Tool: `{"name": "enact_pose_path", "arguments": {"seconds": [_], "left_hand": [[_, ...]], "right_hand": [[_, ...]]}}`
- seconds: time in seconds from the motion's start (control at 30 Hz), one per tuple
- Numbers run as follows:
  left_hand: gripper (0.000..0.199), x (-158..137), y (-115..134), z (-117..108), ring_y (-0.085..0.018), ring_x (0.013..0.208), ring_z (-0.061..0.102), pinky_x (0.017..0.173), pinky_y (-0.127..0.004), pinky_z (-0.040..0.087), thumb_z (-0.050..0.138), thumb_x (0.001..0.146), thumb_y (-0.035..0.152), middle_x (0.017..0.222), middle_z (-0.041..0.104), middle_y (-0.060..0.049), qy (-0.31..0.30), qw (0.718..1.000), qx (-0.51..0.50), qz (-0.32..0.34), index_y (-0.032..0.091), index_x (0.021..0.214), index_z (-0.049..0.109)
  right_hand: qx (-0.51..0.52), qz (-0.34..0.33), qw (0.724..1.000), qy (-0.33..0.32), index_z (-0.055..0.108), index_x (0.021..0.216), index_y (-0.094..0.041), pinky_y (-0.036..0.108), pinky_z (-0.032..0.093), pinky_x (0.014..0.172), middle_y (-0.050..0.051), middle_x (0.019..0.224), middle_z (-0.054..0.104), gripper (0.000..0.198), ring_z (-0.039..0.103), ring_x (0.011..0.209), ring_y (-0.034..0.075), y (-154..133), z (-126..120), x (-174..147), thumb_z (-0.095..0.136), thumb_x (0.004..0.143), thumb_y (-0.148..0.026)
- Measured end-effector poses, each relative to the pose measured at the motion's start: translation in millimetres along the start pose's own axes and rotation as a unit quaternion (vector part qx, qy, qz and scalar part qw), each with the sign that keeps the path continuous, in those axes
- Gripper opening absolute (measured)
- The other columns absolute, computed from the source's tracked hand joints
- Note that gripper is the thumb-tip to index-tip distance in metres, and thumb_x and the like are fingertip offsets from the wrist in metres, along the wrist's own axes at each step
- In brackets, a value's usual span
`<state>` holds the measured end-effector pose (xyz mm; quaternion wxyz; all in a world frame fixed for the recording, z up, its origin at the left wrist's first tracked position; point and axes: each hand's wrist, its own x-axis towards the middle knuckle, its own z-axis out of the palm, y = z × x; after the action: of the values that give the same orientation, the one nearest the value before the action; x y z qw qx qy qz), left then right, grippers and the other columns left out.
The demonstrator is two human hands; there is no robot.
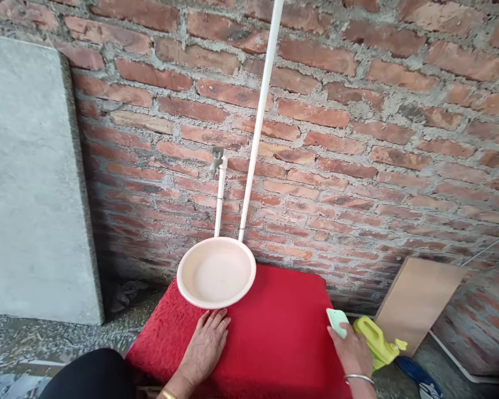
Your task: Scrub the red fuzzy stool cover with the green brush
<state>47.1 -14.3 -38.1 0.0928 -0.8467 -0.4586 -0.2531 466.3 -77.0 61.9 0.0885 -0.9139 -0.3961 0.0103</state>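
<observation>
My left hand lies flat on the red cloth, fingers stretched toward the near rim of a cream plastic basin. Nothing is in that hand, and its fingertips are just below the rim. The basin looks empty and rests at the back left of the red-covered surface. At the right edge of the cloth, my right hand is closed around a pale green, round-cornered bar that looks like soap. Beside that hand stands a yellow-green jug with a handle and a yellow cap.
A brick wall rises behind, with white pipes and a grey tap. A grey slab leans at left over wet floor. On the right are a tan board and a blue slipper.
</observation>
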Motion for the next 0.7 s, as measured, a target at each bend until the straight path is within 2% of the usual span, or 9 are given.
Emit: {"name": "enact_pose_path", "arguments": {"seconds": [0.07,0.13,0.23,0.33,0.43,0.5,0.57,0.7], "left_hand": [[0.034,-0.4,0.0,0.7,-0.022,0.122,0.058,0.106,-0.044,0.04,0.046,0.094,0.022,0.13,0.065,-0.003,0.005,1.0,-0.005,-0.001,0.028,0.123,0.063],[0.033,-1.1,-0.6,1.8,-0.022,0.122,0.058,0.107,-0.044,0.04,0.046,0.094,0.023,0.13,0.065,-0.003,0.01,1.0,-0.007,-0.001,0.028,0.122,0.063],[0.032,-2.2,-2.6,3.4,-0.021,0.122,0.058,0.107,-0.043,0.04,0.046,0.094,0.023,0.13,0.065,-0.002,0.016,1.0,-0.009,0.001,0.028,0.122,0.063],[0.032,-2.9,-4.8,3.5,-0.021,0.123,0.058,0.107,-0.042,0.04,0.047,0.095,0.024,0.132,0.065,-0.003,0.024,1.0,-0.008,0.006,0.028,0.122,0.063],[0.033,-2.5,-5.2,1.5,-0.021,0.123,0.058,0.107,-0.041,0.041,0.047,0.095,0.023,0.133,0.064,-0.003,0.022,1.0,-0.009,0.008,0.028,0.123,0.063],[0.034,-1.8,-4.0,-0.1,-0.021,0.123,0.058,0.107,-0.042,0.041,0.046,0.094,0.023,0.133,0.064,-0.003,0.013,1.0,-0.008,0.004,0.028,0.123,0.063],[0.034,-0.9,-2.1,-1.1,-0.022,0.123,0.058,0.107,-0.044,0.041,0.046,0.094,0.023,0.132,0.065,-0.003,0.003,1.0,-0.007,0.0,0.028,0.122,0.064],[0.034,0.1,1.3,-2.1,-0.022,0.124,0.057,0.108,-0.044,0.04,0.045,0.094,0.021,0.132,0.064,-0.003,-0.003,1.0,-0.018,-0.009,0.028,0.122,0.064]], "right_hand": [[0.019,0.012,1.0,0.014,0.063,0.124,-0.019,0.04,0.05,0.079,0.015,0.093,0.066,0.055,0.067,0.089,0.031,8.3,-1.9,-4.8,0.041,0.091,-0.056],[0.057,-0.023,0.998,0.015,0.064,0.121,-0.02,0.038,0.05,0.081,0.013,0.095,0.066,0.052,0.066,0.089,0.029,-7.7,5.0,-22.1,0.045,0.089,-0.056],[0.124,-0.139,0.982,-0.011,0.067,0.114,-0.027,0.029,0.049,0.083,0.006,0.098,0.064,0.038,0.065,0.091,0.022,-62.8,25.1,-65.9,0.055,0.086,-0.05],[0.166,-0.273,0.946,-0.046,0.07,0.106,-0.032,0.027,0.047,0.086,0.002,0.101,0.062,0.027,0.064,0.094,0.02,-121.4,40.7,-111.1,0.064,0.081,-0.038],[0.155,-0.324,0.932,-0.052,0.07,0.106,-0.034,0.028,0.046,0.089,0.001,0.103,0.061,0.029,0.063,0.098,0.021,-149.7,41.8,-129.7,0.068,0.077,-0.033],[0.137,-0.314,0.938,-0.048,0.07,0.107,-0.033,0.029,0.046,0.088,0.002,0.103,0.061,0.029,0.063,0.096,0.021,-144.4,37.1,-120.6,0.067,0.078,-0.034],[0.114,-0.275,0.954,-0.039,0.07,0.109,-0.031,0.029,0.047,0.087,0.003,0.101,0.062,0.029,0.064,0.094,0.021,-120.7,31.7,-98.4,0.063,0.082,-0.038],[0.062,-0.125,0.99,-0.001,0.067,0.115,-0.027,0.035,0.051,0.081,0.007,0.094,0.063,0.041,0.067,0.087,0.025,-37.3,24.1,-45.2,0.051,0.086,-0.051]]}}
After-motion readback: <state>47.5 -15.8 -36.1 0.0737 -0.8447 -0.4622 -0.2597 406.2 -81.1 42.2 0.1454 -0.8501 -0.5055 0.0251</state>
